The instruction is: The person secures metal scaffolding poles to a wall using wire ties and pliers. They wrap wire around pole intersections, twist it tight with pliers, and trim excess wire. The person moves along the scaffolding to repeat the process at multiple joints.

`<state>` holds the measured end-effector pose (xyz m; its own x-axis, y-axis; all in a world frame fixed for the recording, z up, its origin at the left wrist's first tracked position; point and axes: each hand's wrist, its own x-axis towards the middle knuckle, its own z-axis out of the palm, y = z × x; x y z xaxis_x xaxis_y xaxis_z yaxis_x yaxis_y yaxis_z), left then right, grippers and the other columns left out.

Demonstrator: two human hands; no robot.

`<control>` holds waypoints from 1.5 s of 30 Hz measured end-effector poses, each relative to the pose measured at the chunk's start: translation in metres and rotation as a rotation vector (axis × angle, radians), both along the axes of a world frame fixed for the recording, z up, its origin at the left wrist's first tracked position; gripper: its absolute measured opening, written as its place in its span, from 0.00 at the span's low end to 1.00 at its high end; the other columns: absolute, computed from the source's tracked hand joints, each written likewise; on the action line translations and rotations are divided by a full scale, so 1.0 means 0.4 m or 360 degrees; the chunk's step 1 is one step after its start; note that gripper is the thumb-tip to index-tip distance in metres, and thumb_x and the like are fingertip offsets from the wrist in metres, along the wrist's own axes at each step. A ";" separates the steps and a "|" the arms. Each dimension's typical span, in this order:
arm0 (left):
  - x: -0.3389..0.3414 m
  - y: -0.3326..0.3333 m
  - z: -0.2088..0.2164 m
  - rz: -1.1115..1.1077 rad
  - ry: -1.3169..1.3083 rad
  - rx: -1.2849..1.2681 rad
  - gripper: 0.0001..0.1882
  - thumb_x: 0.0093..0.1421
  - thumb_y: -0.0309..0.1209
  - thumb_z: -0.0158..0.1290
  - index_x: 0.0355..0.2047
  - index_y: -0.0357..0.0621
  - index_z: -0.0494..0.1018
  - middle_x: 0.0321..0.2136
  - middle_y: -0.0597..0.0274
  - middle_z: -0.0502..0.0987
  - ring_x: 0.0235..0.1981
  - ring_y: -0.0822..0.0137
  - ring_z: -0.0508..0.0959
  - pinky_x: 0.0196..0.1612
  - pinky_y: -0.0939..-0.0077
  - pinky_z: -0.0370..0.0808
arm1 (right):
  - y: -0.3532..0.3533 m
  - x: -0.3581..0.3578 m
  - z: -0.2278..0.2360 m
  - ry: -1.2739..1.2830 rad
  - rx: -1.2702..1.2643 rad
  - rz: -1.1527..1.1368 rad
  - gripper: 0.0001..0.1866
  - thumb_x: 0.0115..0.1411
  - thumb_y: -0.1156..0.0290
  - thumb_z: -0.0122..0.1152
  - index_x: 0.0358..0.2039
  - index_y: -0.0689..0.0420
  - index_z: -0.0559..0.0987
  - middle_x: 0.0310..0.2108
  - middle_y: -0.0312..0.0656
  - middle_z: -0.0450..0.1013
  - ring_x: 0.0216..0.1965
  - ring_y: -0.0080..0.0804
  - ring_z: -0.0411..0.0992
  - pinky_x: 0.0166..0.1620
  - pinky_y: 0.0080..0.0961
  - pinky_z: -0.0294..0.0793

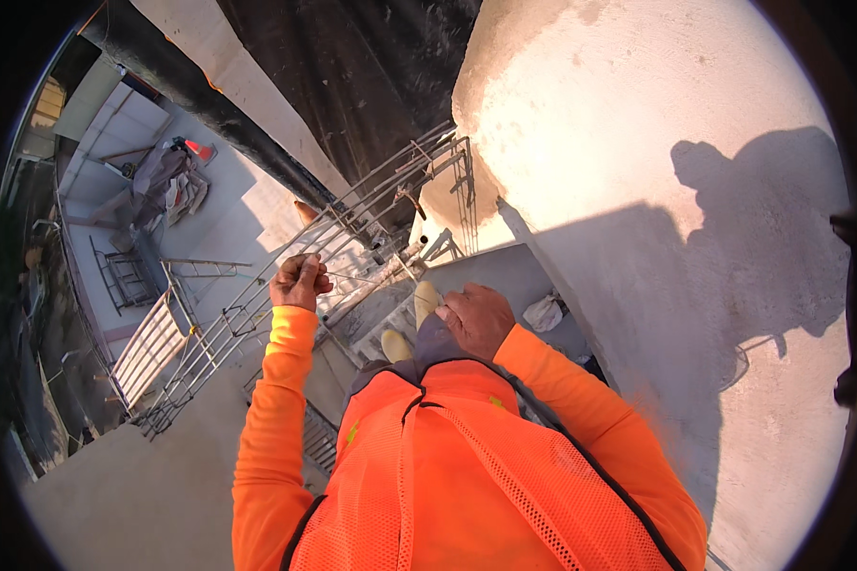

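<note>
The orange mesh vest fills the lower centre of the view, nearest the camera, worn over orange long sleeves.

The landmark is the rebar cage, a long frame of thin steel bars that runs diagonally from lower left to upper centre, where it meets the base of the pale rounded concrete wall.

The left hand sits against the near side of the rebar cage, about midway along its length. Its fingers are curled into a closed fist. A thin wire leads out of the fist to the right, toward the cage bars. The fist appears clamped on this wire; the exact contact with the bars cannot be determined.

The right hand lies to the right of the rebar cage, below its upper end, close to the vest collar. It is seen from the back with fingers bent loosely downward. Whether it holds anything cannot be determined.

Two light-coloured shoe tips show between the hands, just right of the cage.

A black pipe runs above and roughly parallel to the cage. A dark tarp hangs beyond the pipe. A person's shadow falls on the concrete far right of the cage.
</note>
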<state>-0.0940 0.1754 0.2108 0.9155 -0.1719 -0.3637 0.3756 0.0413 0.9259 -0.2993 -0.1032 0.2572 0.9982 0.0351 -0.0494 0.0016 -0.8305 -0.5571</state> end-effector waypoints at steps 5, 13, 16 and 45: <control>-0.028 -0.134 -0.058 -0.0139 -0.0047 0.0111 0.13 0.70 0.35 0.61 0.42 0.35 0.80 0.29 0.61 0.81 0.24 0.73 0.79 0.30 0.74 0.82 | -0.002 -0.011 -0.160 0.0026 0.0057 0.0054 0.17 0.69 0.56 0.60 0.47 0.56 0.80 0.31 0.51 0.80 0.37 0.53 0.79 0.43 0.47 0.78; -0.031 -0.349 -0.118 -0.0277 -0.0053 0.0375 0.12 0.69 0.32 0.60 0.45 0.35 0.83 0.28 0.63 0.85 0.27 0.75 0.82 0.34 0.78 0.80 | -0.024 0.173 -0.241 0.0268 0.0667 0.0066 0.22 0.70 0.61 0.61 0.55 0.65 0.77 0.42 0.52 0.81 0.42 0.56 0.80 0.48 0.44 0.79; -0.014 -0.368 -0.155 -0.0262 -0.0180 0.0550 0.13 0.68 0.35 0.60 0.45 0.38 0.84 0.28 0.61 0.85 0.28 0.72 0.84 0.35 0.76 0.80 | -0.013 0.238 -0.262 0.0588 0.1950 -0.0734 0.16 0.72 0.66 0.59 0.55 0.61 0.80 0.32 0.37 0.76 0.30 0.30 0.72 0.34 0.29 0.72; 0.219 -0.462 -0.344 -0.0809 -0.0626 0.1852 0.14 0.65 0.40 0.56 0.46 0.48 0.82 0.44 0.51 0.84 0.46 0.44 0.83 0.50 0.52 0.79 | 0.023 0.576 -0.619 0.0192 0.2383 -0.1476 0.10 0.66 0.83 0.58 0.44 0.60 0.83 0.39 0.37 0.80 0.39 0.25 0.76 0.47 0.25 0.76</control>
